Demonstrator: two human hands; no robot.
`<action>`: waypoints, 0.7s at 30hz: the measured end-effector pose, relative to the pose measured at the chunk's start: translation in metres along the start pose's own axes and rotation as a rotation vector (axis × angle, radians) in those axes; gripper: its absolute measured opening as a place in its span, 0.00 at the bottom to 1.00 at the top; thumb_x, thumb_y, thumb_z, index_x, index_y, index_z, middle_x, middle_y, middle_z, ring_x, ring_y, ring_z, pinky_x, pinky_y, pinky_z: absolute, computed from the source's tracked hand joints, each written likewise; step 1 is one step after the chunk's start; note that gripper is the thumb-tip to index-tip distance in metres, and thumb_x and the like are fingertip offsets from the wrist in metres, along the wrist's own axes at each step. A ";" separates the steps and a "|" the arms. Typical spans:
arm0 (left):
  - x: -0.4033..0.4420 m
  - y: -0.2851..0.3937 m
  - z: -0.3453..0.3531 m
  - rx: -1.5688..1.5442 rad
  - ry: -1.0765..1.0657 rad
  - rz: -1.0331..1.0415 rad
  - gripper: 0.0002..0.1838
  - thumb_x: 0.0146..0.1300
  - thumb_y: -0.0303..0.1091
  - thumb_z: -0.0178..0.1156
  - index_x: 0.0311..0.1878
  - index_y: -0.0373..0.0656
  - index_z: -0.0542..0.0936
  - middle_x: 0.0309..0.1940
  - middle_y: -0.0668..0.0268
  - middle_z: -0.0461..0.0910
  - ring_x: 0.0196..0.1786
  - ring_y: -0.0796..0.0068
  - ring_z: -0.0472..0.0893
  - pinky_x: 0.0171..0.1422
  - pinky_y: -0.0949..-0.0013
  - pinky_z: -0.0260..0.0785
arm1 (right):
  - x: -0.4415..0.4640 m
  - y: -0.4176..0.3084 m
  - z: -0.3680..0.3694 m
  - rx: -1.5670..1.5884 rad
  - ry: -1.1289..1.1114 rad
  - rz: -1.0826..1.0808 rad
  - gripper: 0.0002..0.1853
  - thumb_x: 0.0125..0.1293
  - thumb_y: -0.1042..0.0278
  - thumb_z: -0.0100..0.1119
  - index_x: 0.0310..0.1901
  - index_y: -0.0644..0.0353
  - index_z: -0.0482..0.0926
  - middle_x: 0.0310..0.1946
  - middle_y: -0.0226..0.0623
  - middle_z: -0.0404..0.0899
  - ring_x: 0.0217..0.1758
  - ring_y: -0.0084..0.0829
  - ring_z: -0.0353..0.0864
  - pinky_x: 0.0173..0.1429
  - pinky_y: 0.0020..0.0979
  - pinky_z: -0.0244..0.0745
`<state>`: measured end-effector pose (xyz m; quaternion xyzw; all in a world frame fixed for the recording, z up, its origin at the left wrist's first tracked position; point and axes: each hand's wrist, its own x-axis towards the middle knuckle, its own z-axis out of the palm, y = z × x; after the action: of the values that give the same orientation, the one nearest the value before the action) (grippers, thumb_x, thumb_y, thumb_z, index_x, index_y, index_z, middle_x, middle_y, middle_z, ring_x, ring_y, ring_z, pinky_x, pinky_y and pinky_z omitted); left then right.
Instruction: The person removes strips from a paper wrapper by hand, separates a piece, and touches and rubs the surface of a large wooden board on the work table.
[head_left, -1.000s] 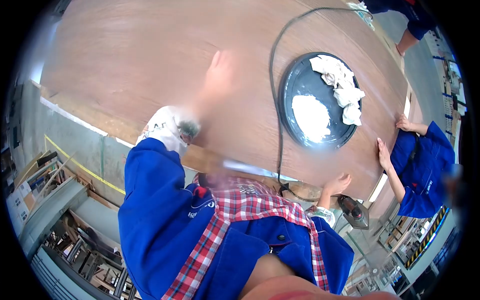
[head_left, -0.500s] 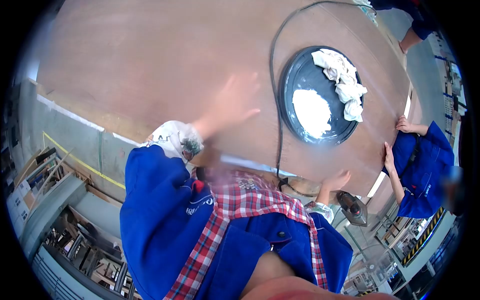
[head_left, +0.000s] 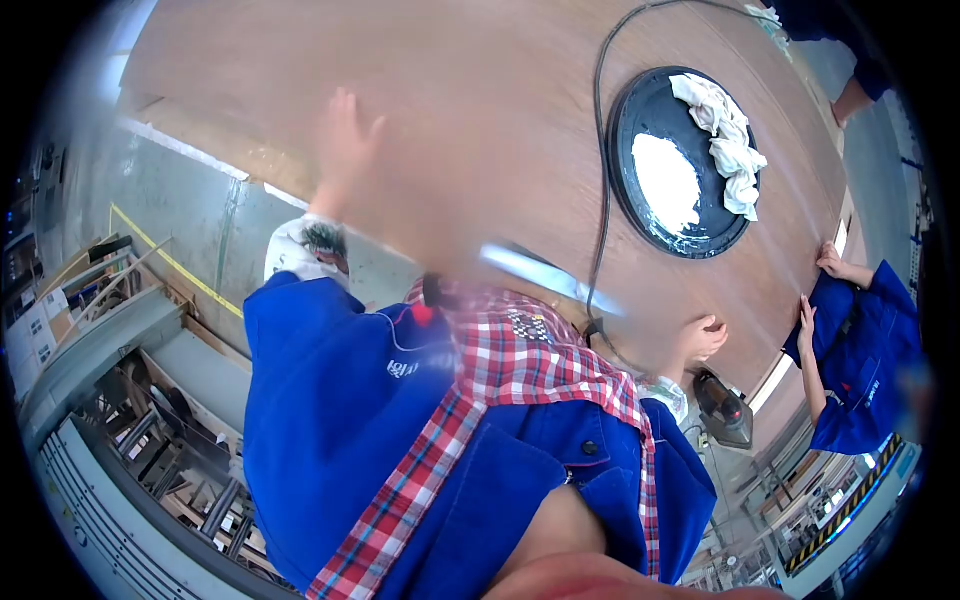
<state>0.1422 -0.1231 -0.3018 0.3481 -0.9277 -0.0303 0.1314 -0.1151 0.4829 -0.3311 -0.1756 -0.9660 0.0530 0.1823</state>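
My left hand [head_left: 347, 145] lies spread on the brown wood sheet [head_left: 240, 75] near its left edge, thumb out to the side, holding nothing. At the near edge of the sheet is my right hand [head_left: 703, 341], its fingers loosely bent and apart with nothing visible in them. Just beyond and below it, an iron-shaped tool [head_left: 724, 410] with a red part sits by the edge. A black round tray [head_left: 640, 225] on the sheet holds white paste [head_left: 667, 185] and crumpled white cloths [head_left: 738, 160].
A black cord [head_left: 600, 130] runs across the sheet beside the tray. At the right, a co-worker in blue [head_left: 860, 370] rests both hands at the sheet's edge. Another person's arm [head_left: 850, 95] shows at the top right. Wood pieces [head_left: 110, 275] stand at the left.
My left hand has moved left across the sheet, from near the cord toward the left edge. My right hand's fingers have bent more. The view has shifted, so the tray appears farther right and higher.
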 end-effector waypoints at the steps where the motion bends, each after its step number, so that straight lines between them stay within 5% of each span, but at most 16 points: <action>1: -0.005 -0.004 0.004 0.030 0.003 -0.045 0.35 0.63 0.53 0.47 0.65 0.36 0.59 0.69 0.53 0.50 0.71 0.56 0.50 0.72 0.53 0.40 | 0.001 0.004 0.004 -0.003 0.001 0.004 0.26 0.64 0.48 0.44 0.57 0.57 0.68 0.61 0.40 0.64 0.64 0.40 0.61 0.63 0.46 0.55; 5: -0.028 0.043 0.019 0.009 0.068 0.033 0.34 0.63 0.51 0.48 0.65 0.36 0.58 0.68 0.51 0.51 0.70 0.52 0.50 0.71 0.52 0.40 | 0.001 -0.002 0.004 -0.005 0.001 0.021 0.26 0.63 0.47 0.44 0.57 0.57 0.69 0.61 0.40 0.64 0.64 0.40 0.60 0.63 0.47 0.54; 12: -0.108 0.188 -0.030 -0.336 -0.285 0.379 0.35 0.60 0.51 0.50 0.63 0.34 0.60 0.68 0.52 0.50 0.71 0.56 0.50 0.73 0.56 0.39 | 0.005 0.004 0.010 0.015 0.011 0.022 0.27 0.62 0.46 0.44 0.56 0.57 0.69 0.61 0.40 0.63 0.65 0.40 0.59 0.63 0.48 0.54; 17: -0.136 0.176 0.005 -0.396 -0.340 0.561 0.35 0.61 0.50 0.50 0.64 0.35 0.60 0.69 0.56 0.50 0.72 0.62 0.49 0.73 0.57 0.38 | 0.009 0.007 0.013 -0.022 -0.013 0.028 0.27 0.62 0.47 0.44 0.57 0.56 0.68 0.61 0.41 0.62 0.65 0.40 0.59 0.63 0.48 0.54; 21: -0.102 0.156 -0.067 -0.265 -0.654 0.328 0.32 0.60 0.47 0.52 0.64 0.40 0.60 0.68 0.59 0.53 0.71 0.62 0.52 0.73 0.57 0.40 | 0.012 0.010 0.024 0.020 0.072 0.020 0.26 0.61 0.48 0.46 0.54 0.56 0.71 0.59 0.40 0.66 0.63 0.40 0.62 0.63 0.48 0.54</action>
<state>0.1341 0.0637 -0.2368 0.1472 -0.9520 -0.2380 -0.1244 -0.1308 0.4956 -0.3512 -0.1851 -0.9565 0.0584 0.2180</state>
